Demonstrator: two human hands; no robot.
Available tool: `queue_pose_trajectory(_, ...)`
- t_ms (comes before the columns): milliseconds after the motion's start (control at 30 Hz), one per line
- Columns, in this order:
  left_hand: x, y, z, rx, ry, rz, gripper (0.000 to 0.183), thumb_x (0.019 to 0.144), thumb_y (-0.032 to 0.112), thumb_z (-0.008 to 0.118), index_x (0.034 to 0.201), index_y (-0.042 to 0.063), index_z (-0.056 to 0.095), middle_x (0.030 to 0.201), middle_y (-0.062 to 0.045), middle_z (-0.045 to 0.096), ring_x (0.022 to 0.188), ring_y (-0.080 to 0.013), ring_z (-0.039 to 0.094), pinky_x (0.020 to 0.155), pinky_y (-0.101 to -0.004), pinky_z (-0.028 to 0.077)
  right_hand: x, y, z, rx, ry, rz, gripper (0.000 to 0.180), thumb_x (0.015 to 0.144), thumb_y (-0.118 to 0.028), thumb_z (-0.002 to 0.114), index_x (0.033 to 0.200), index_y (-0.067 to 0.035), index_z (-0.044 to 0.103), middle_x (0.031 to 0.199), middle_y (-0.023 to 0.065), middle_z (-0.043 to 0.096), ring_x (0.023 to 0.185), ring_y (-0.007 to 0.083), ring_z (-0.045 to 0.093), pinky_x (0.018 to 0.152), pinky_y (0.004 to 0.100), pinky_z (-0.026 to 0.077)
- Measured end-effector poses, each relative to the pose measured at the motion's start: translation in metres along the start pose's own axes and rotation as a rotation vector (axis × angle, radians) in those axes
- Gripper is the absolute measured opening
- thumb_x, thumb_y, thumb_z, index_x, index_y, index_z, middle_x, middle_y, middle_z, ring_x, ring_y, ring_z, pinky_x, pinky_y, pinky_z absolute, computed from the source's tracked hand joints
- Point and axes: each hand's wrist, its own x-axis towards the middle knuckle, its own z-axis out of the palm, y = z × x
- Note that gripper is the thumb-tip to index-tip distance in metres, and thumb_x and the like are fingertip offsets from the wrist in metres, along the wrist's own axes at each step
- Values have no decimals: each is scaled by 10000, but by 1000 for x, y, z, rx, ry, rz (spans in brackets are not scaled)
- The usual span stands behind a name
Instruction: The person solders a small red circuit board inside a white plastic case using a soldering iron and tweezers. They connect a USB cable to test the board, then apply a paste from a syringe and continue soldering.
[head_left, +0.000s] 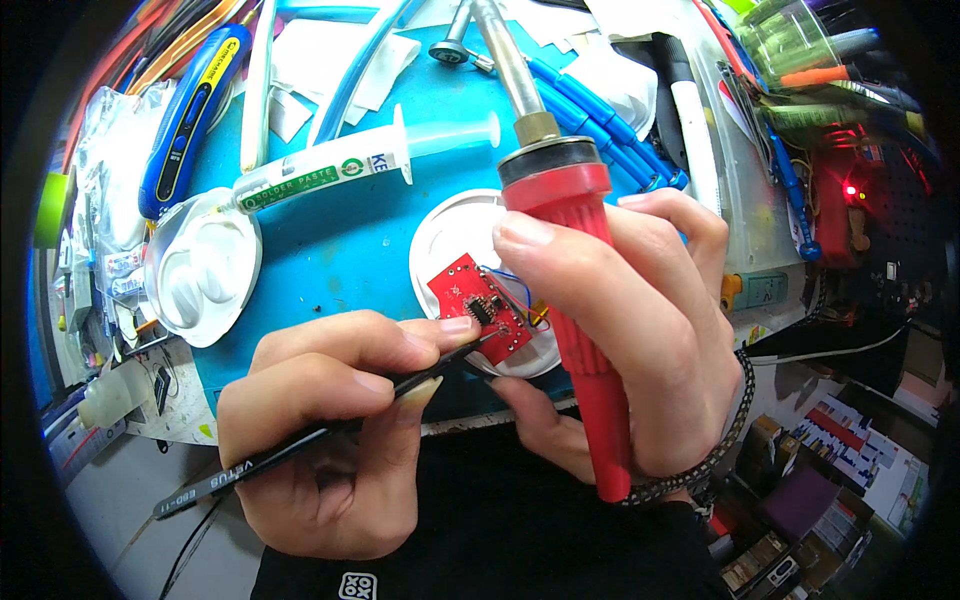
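My left hand (322, 420) grips black Vetus tweezers (292, 444), their tip at a small red circuit board (456, 291). One fingertip of that hand presses on the board near its black chip (478, 309). The board rests on a round white plastic lid (435, 225), and thin coloured wires (517, 276) run from its right side. In my right hand (660, 322) is the red handle of a soldering iron (600, 420). Its metal barrel (510, 64) points away from me, with the far end cut off by the frame. My right thumb is by the lid's near edge.
A solder paste syringe (322, 176) lies across the blue mat (322, 259), beside another white plastic lid (169, 296). A blue Mechanic tool (191, 124) is at the left. Several blue screwdrivers (589, 112) lie beyond the iron. A clear plastic box (757, 225) stands right.
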Motion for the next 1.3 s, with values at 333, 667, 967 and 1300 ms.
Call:
queue_pose_trajectory(333, 3, 3, -3, 70, -67, -12, 311, 920, -174, 573, 1128, 24, 453, 1047, -225, 618, 930, -354, 737, 902, -507, 615, -52, -26, -69, 370, -207, 171, 656, 892, -307, 774, 1398, -80, 426, 1144, 204, 699, 866, 266, 690, 776, 408, 512)
queue_pose_trajectory(667, 2, 1, -5, 42, -92, 14, 329, 915, -187, 548, 1151, 19, 449, 1071, -220, 603, 948, -371, 735, 916, -515, 614, -91, -53, -15, 441, 231, 166, 454, 931, -285, 761, 1155, -22, 466, 753, 152, 681, 558, 257, 652, 495, 367, 524)
queue_pose_trajectory(967, 2, 2, -4, 54, -96, 11, 315, 926, -170, 561, 1152, 20, 451, 1069, -220, 599, 947, -374, 735, 910, -503, 619, -88, -52, -14, 448, 220, 181, 432, 927, -254, 748, 1143, -6, 468, 736, 155, 667, 541, 239, 630, 485, 362, 515)
queue_pose_trajectory(1300, 2, 3, -4, 41, -83, -5, 297, 936, -147, 574, 1146, 25, 452, 1067, -218, 599, 949, -373, 731, 913, -518, 616, -84, -51, -13, 454, 222, 157, 411, 913, -206, 743, 1148, 0, 476, 743, 160, 666, 537, 235, 620, 489, 354, 509)
